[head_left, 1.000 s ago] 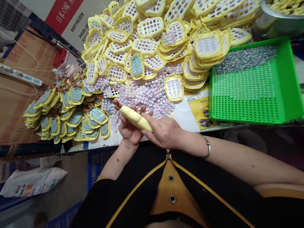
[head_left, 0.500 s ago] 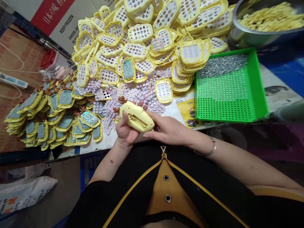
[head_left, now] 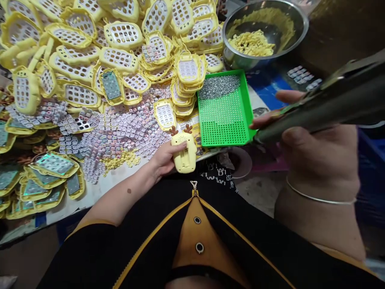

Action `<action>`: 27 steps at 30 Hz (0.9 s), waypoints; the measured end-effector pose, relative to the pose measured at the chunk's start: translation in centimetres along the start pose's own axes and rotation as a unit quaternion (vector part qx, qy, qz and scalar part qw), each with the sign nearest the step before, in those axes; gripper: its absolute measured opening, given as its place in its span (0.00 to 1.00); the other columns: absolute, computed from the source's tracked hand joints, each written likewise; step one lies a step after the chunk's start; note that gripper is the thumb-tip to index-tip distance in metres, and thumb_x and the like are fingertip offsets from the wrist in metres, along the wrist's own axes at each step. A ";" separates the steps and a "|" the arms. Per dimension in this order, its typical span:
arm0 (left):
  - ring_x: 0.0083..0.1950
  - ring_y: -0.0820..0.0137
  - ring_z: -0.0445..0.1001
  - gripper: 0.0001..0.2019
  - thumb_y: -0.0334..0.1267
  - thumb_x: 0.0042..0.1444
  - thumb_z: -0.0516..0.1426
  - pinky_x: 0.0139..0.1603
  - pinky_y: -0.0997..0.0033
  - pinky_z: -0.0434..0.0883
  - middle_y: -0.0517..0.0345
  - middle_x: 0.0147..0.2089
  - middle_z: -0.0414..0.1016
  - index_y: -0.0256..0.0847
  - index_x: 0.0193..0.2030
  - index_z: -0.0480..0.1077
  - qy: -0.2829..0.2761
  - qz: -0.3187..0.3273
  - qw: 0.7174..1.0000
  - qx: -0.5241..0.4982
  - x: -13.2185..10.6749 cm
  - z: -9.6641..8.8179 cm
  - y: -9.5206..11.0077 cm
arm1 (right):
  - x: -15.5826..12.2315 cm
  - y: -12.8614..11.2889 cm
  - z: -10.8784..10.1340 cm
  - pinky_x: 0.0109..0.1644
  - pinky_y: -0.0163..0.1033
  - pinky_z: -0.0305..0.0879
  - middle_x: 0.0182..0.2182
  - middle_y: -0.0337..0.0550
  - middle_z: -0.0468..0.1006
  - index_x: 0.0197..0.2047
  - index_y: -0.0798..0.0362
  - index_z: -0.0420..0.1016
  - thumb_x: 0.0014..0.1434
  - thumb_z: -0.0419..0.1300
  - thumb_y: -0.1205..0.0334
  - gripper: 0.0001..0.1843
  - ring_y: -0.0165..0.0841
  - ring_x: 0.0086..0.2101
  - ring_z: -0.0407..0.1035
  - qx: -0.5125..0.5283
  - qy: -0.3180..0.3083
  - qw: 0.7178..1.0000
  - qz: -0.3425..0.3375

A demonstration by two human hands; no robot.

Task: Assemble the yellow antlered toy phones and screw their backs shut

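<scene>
Your left hand point(head_left: 164, 157) gripped a pale-yellow toy casing point(head_left: 190, 158), its brown antlers point(head_left: 188, 128) pointing away from you, small holes and an open recess facing up. To its right, your right hand point(head_left: 327, 154) clasped a long, dark, blurred tool point(head_left: 333, 102). On the white table point(head_left: 116, 175), casings with greenish boards point(head_left: 54, 164) lay left of your left hand; beyond it, pale keypads point(head_left: 120, 128); between your hands, farther off, a green tray point(head_left: 224, 136); beyond that, a steel bowl point(head_left: 240, 59).
</scene>
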State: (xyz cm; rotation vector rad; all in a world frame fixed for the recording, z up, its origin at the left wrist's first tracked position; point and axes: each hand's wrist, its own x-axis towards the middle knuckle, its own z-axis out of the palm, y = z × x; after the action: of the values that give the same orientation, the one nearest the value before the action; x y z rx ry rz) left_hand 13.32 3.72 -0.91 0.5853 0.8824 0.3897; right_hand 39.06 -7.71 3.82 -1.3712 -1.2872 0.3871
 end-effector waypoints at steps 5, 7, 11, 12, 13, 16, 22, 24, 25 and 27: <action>0.40 0.60 0.82 0.14 0.36 0.50 0.68 0.48 0.54 0.79 0.48 0.40 0.83 0.38 0.44 0.76 0.017 0.013 1.000 0.000 0.3 0.0 -0.3 | 3.1 -0.3 2.3 0.23 0.40 0.64 0.25 0.38 0.72 0.41 0.45 0.79 0.48 0.72 0.40 0.23 0.30 0.21 0.66 0.180 0.033 0.983 0.015; 0.41 0.60 0.83 0.15 0.37 0.50 0.68 0.49 0.54 0.79 0.48 0.41 0.83 0.39 0.45 0.76 -0.001 0.010 1.000 0.009 0.1 -0.2 -0.3 | 3.9 0.0 3.4 0.22 0.40 0.63 0.20 0.34 0.66 0.41 0.45 0.77 0.52 0.70 0.43 0.19 0.29 0.18 0.63 0.184 0.065 0.980 -0.039; 0.39 0.62 0.82 0.17 0.35 0.46 0.70 0.47 0.59 0.79 0.50 0.40 0.84 0.39 0.44 0.76 -0.015 -0.018 1.000 0.005 -0.1 -0.3 -0.3 | 4.5 2.2 5.6 0.22 0.42 0.64 0.25 0.37 0.69 0.45 0.43 0.69 0.59 0.58 0.35 0.22 0.29 0.18 0.61 0.077 0.098 0.991 -0.051; 0.38 0.63 0.82 0.17 0.35 0.46 0.70 0.46 0.60 0.79 0.50 0.39 0.84 0.38 0.43 0.76 -0.010 -0.023 1.000 0.001 -0.1 -0.3 -0.3 | 4.5 2.8 6.1 0.23 0.44 0.65 0.28 0.40 0.71 0.47 0.42 0.67 0.60 0.54 0.33 0.24 0.30 0.19 0.61 0.032 0.096 0.994 -0.036; 0.37 0.63 0.82 0.17 0.36 0.46 0.70 0.45 0.61 0.79 0.50 0.39 0.84 0.38 0.43 0.76 -0.007 -0.026 1.000 -0.001 0.0 -0.4 -0.3 | 4.5 3.4 6.4 0.25 0.45 0.66 0.31 0.42 0.72 0.50 0.42 0.65 0.62 0.49 0.32 0.26 0.31 0.20 0.63 -0.009 0.089 0.996 -0.019; 0.37 0.63 0.82 0.17 0.38 0.48 0.70 0.46 0.59 0.78 0.50 0.39 0.83 0.39 0.44 0.75 -0.016 -0.030 0.999 0.003 0.2 -0.6 -0.3 | 4.6 4.3 7.1 0.28 0.46 0.68 0.38 0.48 0.73 0.57 0.42 0.58 0.67 0.40 0.36 0.25 0.32 0.24 0.66 -0.071 0.063 0.995 0.013; 0.38 0.63 0.82 0.15 0.39 0.49 0.69 0.45 0.62 0.78 0.50 0.40 0.83 0.39 0.43 0.76 -0.039 -0.044 0.998 -0.014 0.4 -0.8 0.0 | 5.2 4.3 7.5 0.29 0.45 0.69 0.41 0.46 0.74 0.45 0.43 0.61 0.61 0.51 0.33 0.23 0.30 0.23 0.64 0.029 0.071 0.996 0.044; 0.37 0.64 0.81 0.16 0.37 0.49 0.70 0.43 0.63 0.78 0.50 0.39 0.83 0.38 0.44 0.76 -0.034 -0.055 0.998 -0.022 0.4 -0.5 0.2 | 5.4 5.0 7.8 0.27 0.45 0.68 0.40 0.42 0.75 0.43 0.42 0.64 0.56 0.59 0.33 0.24 0.29 0.22 0.64 0.113 0.080 0.990 0.009; 0.36 0.64 0.81 0.16 0.36 0.48 0.70 0.42 0.63 0.78 0.50 0.38 0.83 0.37 0.43 0.76 -0.032 -0.059 0.997 -0.025 0.3 -0.4 0.3 | 5.4 5.4 8.1 0.25 0.44 0.67 0.40 0.41 0.75 0.43 0.41 0.66 0.54 0.62 0.35 0.23 0.29 0.21 0.64 0.156 0.088 0.984 -0.015; 0.36 0.64 0.81 0.17 0.35 0.45 0.71 0.41 0.64 0.78 0.50 0.37 0.83 0.35 0.42 0.76 -0.029 -0.065 0.997 -0.027 0.2 -0.1 0.6 | 5.6 6.3 8.5 0.23 0.44 0.65 0.39 0.38 0.77 0.42 0.40 0.70 0.52 0.66 0.39 0.21 0.29 0.20 0.63 0.215 0.095 0.970 -0.053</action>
State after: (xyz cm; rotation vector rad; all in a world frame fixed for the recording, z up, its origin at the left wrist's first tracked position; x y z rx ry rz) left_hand 13.32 4.29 -0.70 0.4848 0.8473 0.2757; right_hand 36.82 2.76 -1.56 -0.9435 -1.0385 0.4214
